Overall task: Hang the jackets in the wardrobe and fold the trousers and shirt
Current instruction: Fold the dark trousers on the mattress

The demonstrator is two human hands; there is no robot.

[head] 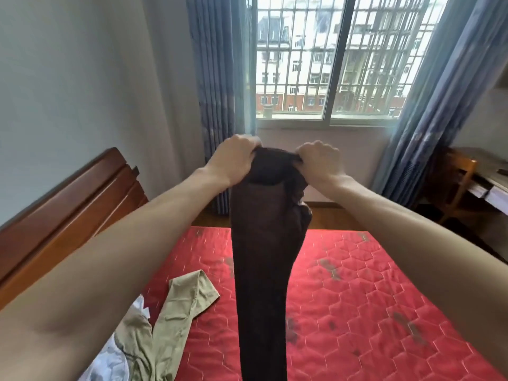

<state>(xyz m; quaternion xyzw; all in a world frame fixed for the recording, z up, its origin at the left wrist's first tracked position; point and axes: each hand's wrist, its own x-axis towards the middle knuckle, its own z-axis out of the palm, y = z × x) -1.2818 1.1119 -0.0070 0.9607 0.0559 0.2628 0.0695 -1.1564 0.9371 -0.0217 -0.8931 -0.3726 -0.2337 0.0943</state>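
Left hand (235, 156): raised in front of the window, fingers curled tight over the top edge of the dark trousers, gripping the left side of that edge.
Right hand (320, 160): level with the left and close beside it, fingers curled and pinching the right side of the same edge.
Dark trousers (264, 257): dark brown, held up in the air by both hands, hanging straight down in one long narrow strip over the middle of the bed; legs seemingly laid one on the other, though blur and dark cloth leave that uncertain; lower end cut off by the bottom of the frame.
Bed (371, 298): red quilted cover with a hexagon stitch pattern and some dark smudges, spread below the hanging trousers.
Tan trousers (176, 312): lying crumpled on the near left part of the bed, one leg stretched toward the middle, well clear of both hands.
White garment (110, 358): pale cloth bunched at the bottom left, touching and partly under the tan trousers; kind of garment not clear.
Headboard (68, 215): reddish wood, along the left side of the bed against the pale wall.
Window (330, 59): barred, straight ahead behind the hands, apartment blocks outside.
Curtains (220, 78): blue, drawn back on either side of the window.
Chair (456, 182): wooden, far right, beside a desk edge at the frame border.
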